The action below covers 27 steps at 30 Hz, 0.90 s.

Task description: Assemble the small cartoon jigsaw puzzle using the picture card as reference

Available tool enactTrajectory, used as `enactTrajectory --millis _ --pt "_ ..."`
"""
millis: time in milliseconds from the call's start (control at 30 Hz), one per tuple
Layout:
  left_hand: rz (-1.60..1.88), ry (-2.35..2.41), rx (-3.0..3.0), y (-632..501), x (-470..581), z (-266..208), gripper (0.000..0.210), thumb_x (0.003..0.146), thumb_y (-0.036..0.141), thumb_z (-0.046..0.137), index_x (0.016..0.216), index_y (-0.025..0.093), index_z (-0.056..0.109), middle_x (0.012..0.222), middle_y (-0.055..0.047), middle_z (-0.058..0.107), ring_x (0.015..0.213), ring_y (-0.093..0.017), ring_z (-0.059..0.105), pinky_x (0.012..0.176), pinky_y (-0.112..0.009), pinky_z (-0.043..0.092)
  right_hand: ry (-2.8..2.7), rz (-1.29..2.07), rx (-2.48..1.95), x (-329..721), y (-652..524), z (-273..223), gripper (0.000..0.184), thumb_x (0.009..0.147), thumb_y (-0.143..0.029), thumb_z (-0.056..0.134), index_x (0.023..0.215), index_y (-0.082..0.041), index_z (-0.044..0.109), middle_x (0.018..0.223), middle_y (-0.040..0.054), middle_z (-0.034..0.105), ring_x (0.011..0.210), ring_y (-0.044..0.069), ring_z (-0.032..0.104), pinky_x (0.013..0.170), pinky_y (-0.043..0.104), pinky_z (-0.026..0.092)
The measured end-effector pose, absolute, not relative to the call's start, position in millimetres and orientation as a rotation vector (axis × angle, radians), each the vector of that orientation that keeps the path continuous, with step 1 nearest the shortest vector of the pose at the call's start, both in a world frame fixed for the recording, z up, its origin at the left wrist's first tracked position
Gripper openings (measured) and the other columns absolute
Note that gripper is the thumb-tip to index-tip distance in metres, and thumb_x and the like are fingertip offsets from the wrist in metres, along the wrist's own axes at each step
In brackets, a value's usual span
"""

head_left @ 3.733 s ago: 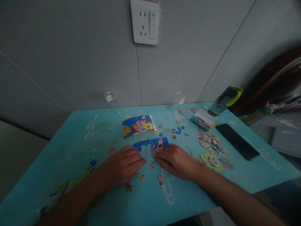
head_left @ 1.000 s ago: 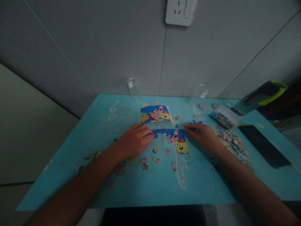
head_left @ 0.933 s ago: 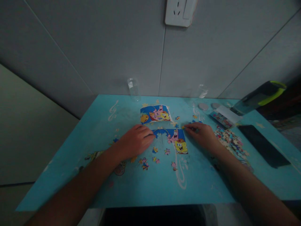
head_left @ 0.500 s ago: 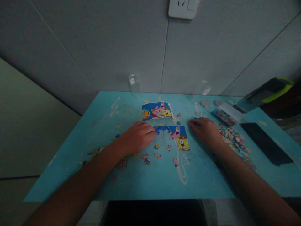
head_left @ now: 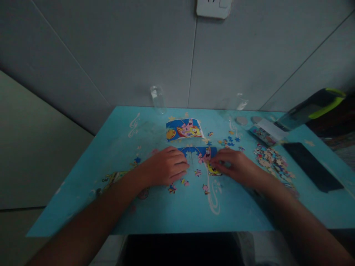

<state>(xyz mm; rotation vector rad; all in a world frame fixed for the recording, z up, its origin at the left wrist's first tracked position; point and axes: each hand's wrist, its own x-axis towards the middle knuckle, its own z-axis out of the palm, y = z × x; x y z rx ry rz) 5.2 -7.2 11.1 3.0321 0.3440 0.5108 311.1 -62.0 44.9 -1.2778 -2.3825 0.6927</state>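
A partly joined jigsaw puzzle (head_left: 212,150) with a blue border and cartoon figures lies at mid-table. My left hand (head_left: 169,167) rests palm down over its left side, fingers lying flat and close together. At its right part, my right hand (head_left: 233,162) has thumb and forefinger pinched over the yellow figure; whatever sits between the tips is hidden. Loose pieces (head_left: 198,172) lie just below the gap in the puzzle. Behind it is a slightly curled picture sheet (head_left: 184,130) with the same figures.
Blue pieces (head_left: 230,140) lie beyond my right hand. To the right are a piece pile (head_left: 274,160), a dark phone-like slab (head_left: 313,166), a small box (head_left: 263,135) and a tilted bottle (head_left: 307,111). A clear glass (head_left: 158,99) stands by the wall.
My right hand has moved left and nearer, from the loose pieces at the back to the puzzle's right part. The left hand has shifted slightly right and nearer, covering some loose pieces.
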Motion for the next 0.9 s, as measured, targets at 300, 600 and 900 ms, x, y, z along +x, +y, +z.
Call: enactTrajectory --millis 300,600,900 --pt "0.523 0.376 3.067 -9.0 5.8 10.6 0.017 0.1 0.021 0.055 0.107 0.018 0.071 0.102 -0.007 0.072 0.103 -0.021 0.063 0.096 -0.039 0.047 -2.553 0.977 -1.201 288.4 -90.5 53.5 0.018 0.091 -0.027 0.074 0.109 -0.027 0.073 0.105 0.0025 0.071 0.099 0.019 0.066 0.09 0.033 0.05" --pt "0.455 0.389 3.06 -12.2 7.5 8.6 0.015 0.1 0.019 0.056 0.104 0.017 0.071 0.1 -0.006 0.071 0.096 -0.02 0.062 0.094 -0.039 0.047 -2.556 1.01 -1.201 283.8 -94.5 49.2 0.01 0.093 -0.022 0.07 0.103 -0.024 0.07 0.102 0.0008 0.067 0.097 0.016 0.063 0.089 0.03 0.047" --pt "0.46 0.371 3.049 -12.9 8.3 7.2 0.014 0.1 0.019 0.057 0.104 0.016 0.07 0.101 -0.006 0.071 0.099 -0.02 0.062 0.095 -0.039 0.047 -2.538 0.995 -1.189 283.7 -96.2 49.2 0.012 0.092 -0.019 0.07 0.104 -0.023 0.068 0.103 0.0011 0.068 0.099 0.017 0.063 0.092 0.031 0.048"
